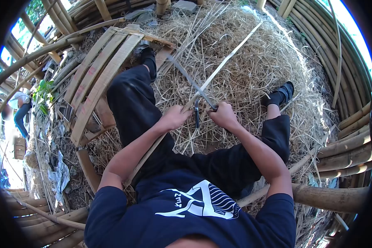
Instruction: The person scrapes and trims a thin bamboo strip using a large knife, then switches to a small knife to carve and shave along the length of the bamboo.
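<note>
My left hand [175, 119] is closed around a long, pale bamboo strip [231, 53]. The strip slopes from the upper right down past my left forearm. In my right hand [224, 115] is the handle of a machete [185, 74], its long blade pointing up and to the left. Blade and strip cross just ahead of my hands, where the blade appears to touch the strip. Between my hands is a knife with a black handle [197, 117]; whether it lies down or stands in the ground, I cannot tell.
Bamboo shavings [244, 66] cover the ground between my spread legs. A slatted wooden pallet [101, 74] leans by my left leg. Stacked bamboo poles [343, 66] curve along the right, and a thick pole [330, 197] lies near my right elbow. Another person [21, 111] is at the far left.
</note>
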The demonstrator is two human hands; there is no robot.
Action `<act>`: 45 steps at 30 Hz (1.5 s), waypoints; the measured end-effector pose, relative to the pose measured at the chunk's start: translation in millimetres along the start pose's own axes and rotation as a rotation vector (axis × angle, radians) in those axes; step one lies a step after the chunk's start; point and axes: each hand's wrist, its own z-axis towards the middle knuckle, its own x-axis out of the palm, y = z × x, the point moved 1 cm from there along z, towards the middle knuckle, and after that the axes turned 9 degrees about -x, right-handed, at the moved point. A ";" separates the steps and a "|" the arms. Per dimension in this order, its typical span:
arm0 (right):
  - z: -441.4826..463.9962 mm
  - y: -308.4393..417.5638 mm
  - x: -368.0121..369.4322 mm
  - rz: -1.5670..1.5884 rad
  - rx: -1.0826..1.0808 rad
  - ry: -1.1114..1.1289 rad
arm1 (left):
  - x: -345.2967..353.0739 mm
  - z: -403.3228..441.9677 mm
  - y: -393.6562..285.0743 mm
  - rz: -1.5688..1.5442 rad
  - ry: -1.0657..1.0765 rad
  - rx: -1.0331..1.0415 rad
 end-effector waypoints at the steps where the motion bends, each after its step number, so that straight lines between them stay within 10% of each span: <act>1: -3.8 2.2 2.1 -0.111 -0.109 -0.002 | 1.6 -0.9 -2.6 -0.001 0.004 -0.005; 21: 30.6 -22.7 -15.0 -0.430 -0.122 0.041 | 12.3 -47.2 -13.4 0.083 -0.157 0.188; 27: 64.2 -73.1 -74.2 -0.235 0.251 -0.300 | -2.2 -112.2 2.4 0.013 -0.130 0.101; 45: -7.4 10.2 -6.0 -0.260 -0.111 0.027 | 7.2 -22.1 -29.7 0.302 -0.326 0.188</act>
